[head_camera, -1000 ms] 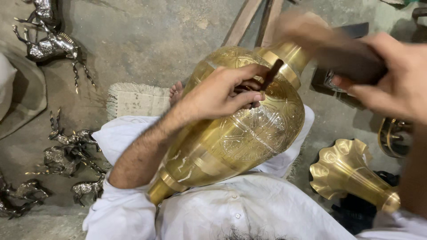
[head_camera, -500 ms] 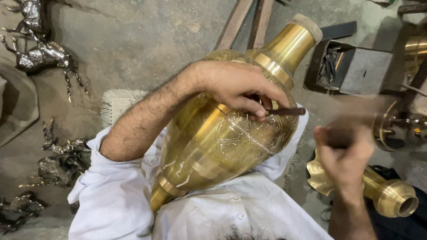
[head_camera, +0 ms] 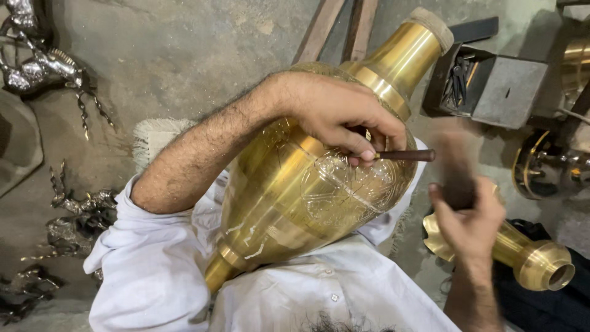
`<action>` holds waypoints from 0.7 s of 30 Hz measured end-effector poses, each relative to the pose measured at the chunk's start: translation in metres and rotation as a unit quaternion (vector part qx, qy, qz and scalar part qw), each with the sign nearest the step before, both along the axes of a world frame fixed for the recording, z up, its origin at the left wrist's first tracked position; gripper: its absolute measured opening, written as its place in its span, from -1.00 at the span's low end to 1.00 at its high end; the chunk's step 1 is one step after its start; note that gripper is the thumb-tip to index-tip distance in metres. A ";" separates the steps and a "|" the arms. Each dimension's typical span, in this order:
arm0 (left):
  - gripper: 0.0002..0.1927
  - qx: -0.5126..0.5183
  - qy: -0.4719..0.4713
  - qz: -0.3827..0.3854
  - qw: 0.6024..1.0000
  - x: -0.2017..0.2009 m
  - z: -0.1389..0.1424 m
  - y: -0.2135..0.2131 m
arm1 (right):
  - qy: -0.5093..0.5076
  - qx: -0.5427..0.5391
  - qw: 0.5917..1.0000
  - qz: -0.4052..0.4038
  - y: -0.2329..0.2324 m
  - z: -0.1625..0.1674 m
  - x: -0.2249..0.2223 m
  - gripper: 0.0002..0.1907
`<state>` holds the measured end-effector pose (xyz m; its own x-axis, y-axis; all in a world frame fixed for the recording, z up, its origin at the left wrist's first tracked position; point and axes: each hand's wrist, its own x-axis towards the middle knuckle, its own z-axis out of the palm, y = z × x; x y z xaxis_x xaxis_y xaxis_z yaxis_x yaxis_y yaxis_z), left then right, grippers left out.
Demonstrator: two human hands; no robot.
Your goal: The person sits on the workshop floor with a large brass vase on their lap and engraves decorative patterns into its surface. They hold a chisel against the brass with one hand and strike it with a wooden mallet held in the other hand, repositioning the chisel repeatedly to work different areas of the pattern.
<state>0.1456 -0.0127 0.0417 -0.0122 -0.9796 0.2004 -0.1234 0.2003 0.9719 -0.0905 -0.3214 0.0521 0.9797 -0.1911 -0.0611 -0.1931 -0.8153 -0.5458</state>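
Pinched between thumb and fingertips of the left hand [head_camera: 344, 117]: a thin dark chisel [head_camera: 402, 155], lying nearly level, its free end sticking out to the right. Same hand rests on the upper flank of the big brass vase [head_camera: 307, 184], forearm crossing the body from the left.

Right hand [head_camera: 470, 218] is clenched around a dark hammer handle [head_camera: 455, 166]. Head of that tool is motion-blurred, can't make out its shape. It sits just right of the chisel's free end; can't tell if they touch.

Vase lies tilted across the person's lap on white clothing [head_camera: 153, 270], base near-left, neck pointing far-right. Neck opening is capped with a pale plug [head_camera: 433, 23]. Engraved round pattern visible on the shoulder, right under the chisel tip.

Around it:
- second brass piece [head_camera: 534, 258], flared, on the floor to the right, partly behind the right hand
- grey metal box [head_camera: 491, 83] with small dark tools in it, far right
- more brass parts [head_camera: 541, 163] at the right edge
- silvery animal figurines [head_camera: 46, 67] far left, more of them [head_camera: 74, 215] near left
- two wooden slats [head_camera: 341, 27] on the concrete floor beyond the vase
- pale fringed mat [head_camera: 153, 138] left of the forearm
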 end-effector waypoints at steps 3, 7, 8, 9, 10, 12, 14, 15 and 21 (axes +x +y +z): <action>-0.66 -0.004 0.042 -0.008 0.999 0.001 -0.001 0.000 | -0.092 0.257 0.962 -0.010 0.001 0.015 0.007 -0.77; -0.66 -0.034 0.038 -0.011 0.999 0.003 -0.004 0.000 | -0.116 0.022 0.989 0.086 0.005 0.033 0.021 -0.72; -0.66 -0.059 0.043 -0.017 0.997 0.003 -0.006 0.001 | -0.085 -0.030 0.994 0.069 0.006 0.035 0.023 -0.66; -0.67 -0.083 0.048 -0.021 0.995 0.002 -0.008 0.003 | -0.053 -0.081 0.994 0.052 0.006 0.034 0.026 -0.60; -0.67 -0.105 0.042 0.054 0.992 -0.001 -0.012 0.007 | -0.021 -0.131 0.991 0.034 0.004 0.031 0.028 -0.54; -0.67 -0.149 0.021 0.203 0.968 -0.009 -0.022 0.022 | -0.051 0.041 0.998 -0.016 0.000 0.016 0.031 -0.56; -0.67 -0.164 0.095 0.339 0.921 -0.023 -0.033 0.039 | -0.050 0.146 0.986 -0.056 -0.007 -0.008 0.031 -0.54; -0.67 -0.172 0.130 0.401 0.890 -0.029 -0.040 0.048 | -0.038 0.164 0.983 -0.074 -0.010 -0.022 0.030 -0.52; -0.67 -0.080 0.300 0.689 0.655 -0.129 -0.069 0.133 | 0.149 0.256 0.931 -0.211 0.018 -0.090 0.001 -0.58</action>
<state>0.0169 0.1207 -0.0274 0.9893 0.0554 -0.1351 0.1014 0.4056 0.9084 -0.0891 -0.3036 -0.0377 0.7487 -0.4272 -0.5068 -0.6424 -0.2792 -0.7137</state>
